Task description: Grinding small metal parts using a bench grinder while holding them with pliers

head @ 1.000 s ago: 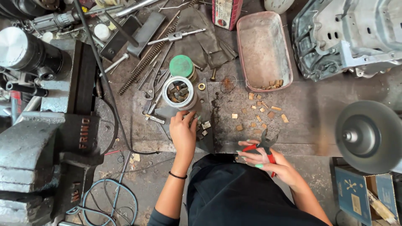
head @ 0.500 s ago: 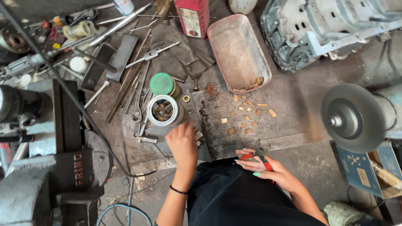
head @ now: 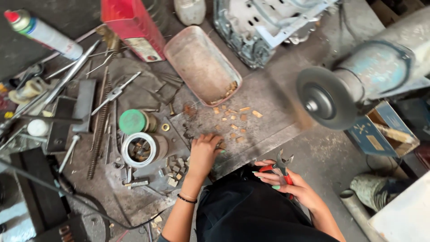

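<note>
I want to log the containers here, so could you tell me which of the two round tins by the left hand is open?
The white-rimmed tin, holding small parts, is open. The tin just above it carries a green lid.

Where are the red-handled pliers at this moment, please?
In the head view, the red-handled pliers are low and right of centre, held in the right hand, below the grinding wheel.

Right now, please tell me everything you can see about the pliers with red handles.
The pliers are a small hand tool with dark metal jaws and red coated handles. The jaws stand slightly open and point up, away from the person. The right hand holds them by the handles, fingers wrapped around the red part, above the dark lap and just off the edge of the metal workbench. Nothing is visible between the jaws. The lower ends of the handles are hidden by the hand.
</note>
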